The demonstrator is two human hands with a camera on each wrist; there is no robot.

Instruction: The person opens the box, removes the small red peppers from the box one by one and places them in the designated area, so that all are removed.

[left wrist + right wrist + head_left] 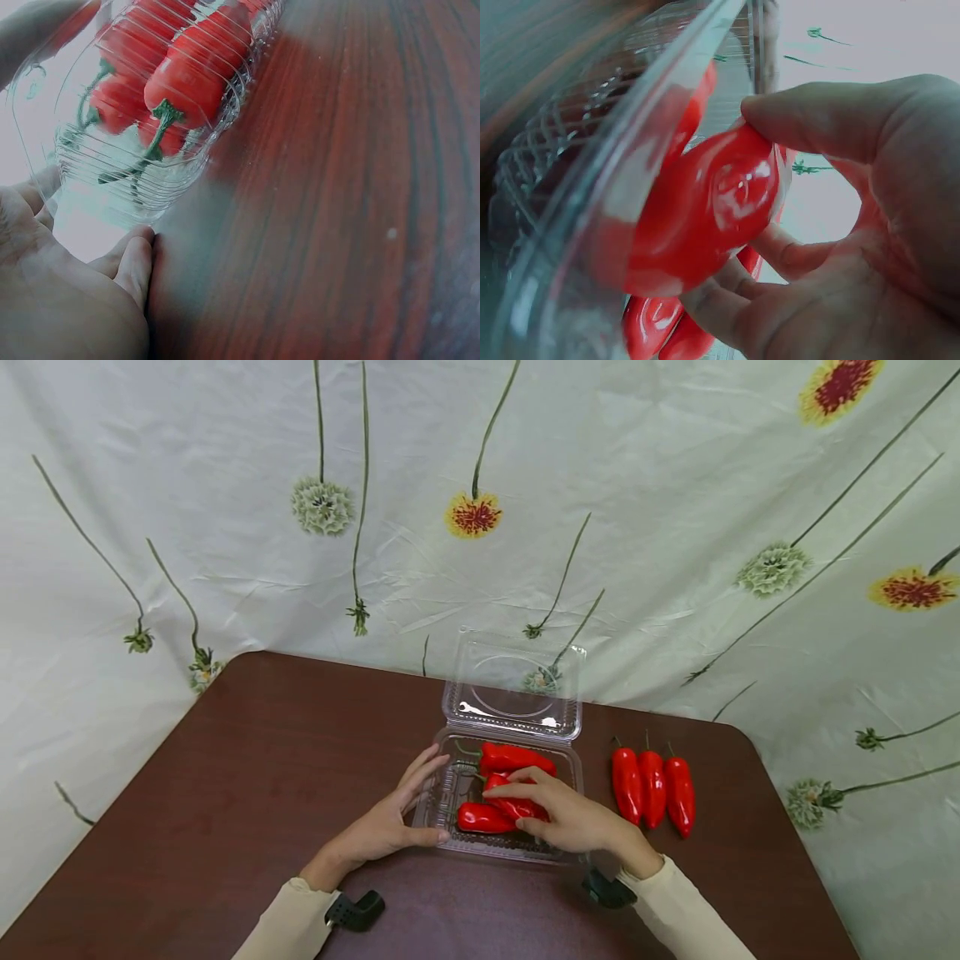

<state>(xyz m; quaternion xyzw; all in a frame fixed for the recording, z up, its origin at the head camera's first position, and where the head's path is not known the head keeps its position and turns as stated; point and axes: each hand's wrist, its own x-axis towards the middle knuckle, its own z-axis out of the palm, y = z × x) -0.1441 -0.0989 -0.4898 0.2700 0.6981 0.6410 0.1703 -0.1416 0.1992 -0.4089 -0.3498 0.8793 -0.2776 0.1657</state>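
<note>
A clear plastic clamshell container (510, 854) stands on the table with its lid (513, 685) raised at the back. Inside lie several glossy red peppers (517, 757) with green stems. My right hand (573, 822) reaches in from the right and grips a red pepper (712, 202) between thumb and fingers; this pepper lies on top of others in the head view. At the container's left side is my left hand (382, 827), fingers extended along the wall and thumb at the front left corner. Through the clear wall, pepper stems (161, 124) show in the left wrist view.
Three more red peppers (651, 789) lie side by side on the dark brown table (300, 752), right of the container. A pale cloth (660, 468) printed with flowers hangs behind the table. Dark wrist straps (356, 910) sit over cream sleeves (288, 922).
</note>
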